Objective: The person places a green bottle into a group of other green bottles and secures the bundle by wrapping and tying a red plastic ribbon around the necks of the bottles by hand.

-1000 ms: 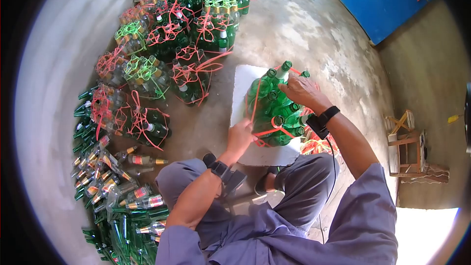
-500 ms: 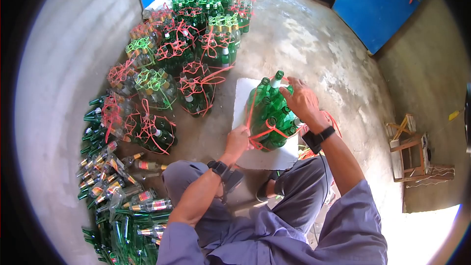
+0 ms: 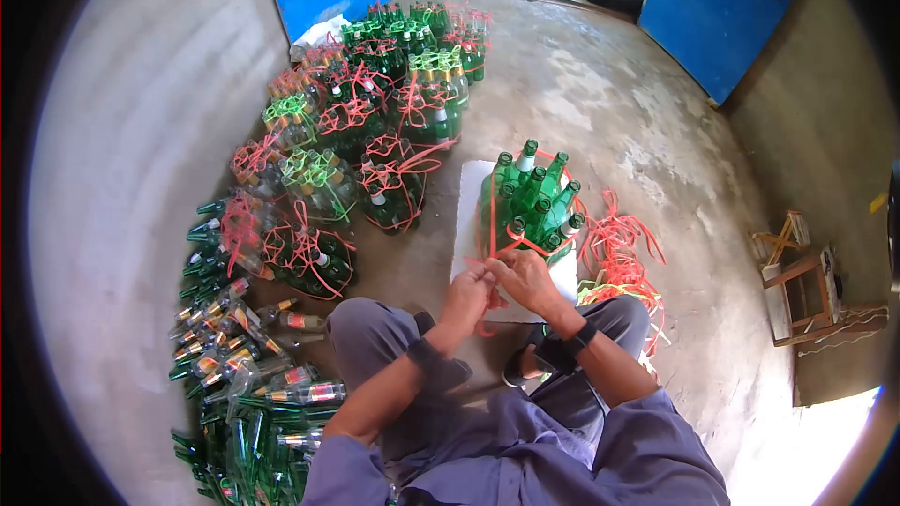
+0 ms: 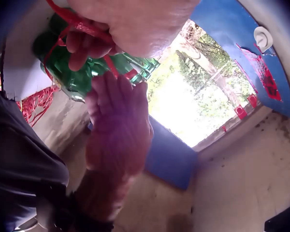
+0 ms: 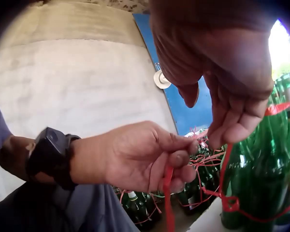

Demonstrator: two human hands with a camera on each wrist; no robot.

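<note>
A cluster of upright green bottles [image 3: 532, 192] stands on a white board [image 3: 470, 215], with red strap [image 3: 493, 206] looped around it. At the near left corner of the cluster both hands meet. The left hand [image 3: 468, 297] pinches the red strap, and in the right wrist view a length of strap [image 5: 168, 203] hangs from the left hand's [image 5: 140, 154] curled fingers. Close beside it, the right hand [image 3: 527, 281] holds strap too; in the left wrist view red strap [image 4: 82, 24] runs across the right hand's [image 4: 145, 24] fingers. The knot area is partly hidden by fingers.
Strapped bottle bundles [image 3: 319, 178] stand to the left, with loose bottles [image 3: 253, 356] lying nearer the body. A heap of red strap [image 3: 623, 253] lies right of the board. A wooden stool [image 3: 806, 300] stands by the right wall.
The right hand has come from the far right side of the bottles down to the near left corner, beside the left hand. The head view has tilted upward a little.
</note>
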